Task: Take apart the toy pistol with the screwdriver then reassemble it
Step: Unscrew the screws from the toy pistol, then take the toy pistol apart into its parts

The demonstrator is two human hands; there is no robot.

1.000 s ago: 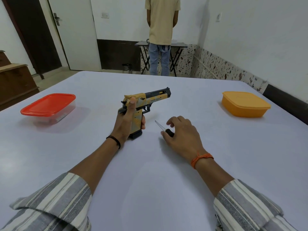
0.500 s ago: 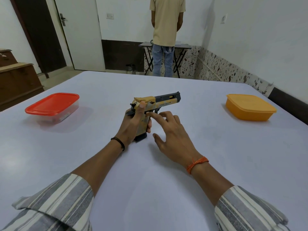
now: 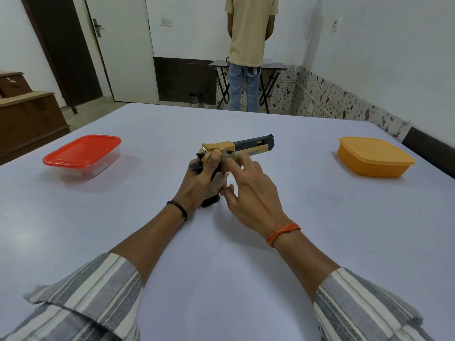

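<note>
My left hand point(image 3: 197, 179) clenches the yellow-and-black plastic toy pistol point(image 3: 242, 149) upright on the tabletop point(image 3: 221, 242), steadying it, while my right hand point(image 3: 248, 190), released, fingers its side.

Tan-and-black toy pistol point(image 3: 242, 150); red-lidded box point(image 3: 82, 151); orange box point(image 3: 374, 158)

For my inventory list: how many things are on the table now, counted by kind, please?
Toy pistol, held upright by the left hand: 1
Lidded boxes: 2, the red-lidded box and the orange box
Screwdriver: 0 in view
Total: 3
</note>
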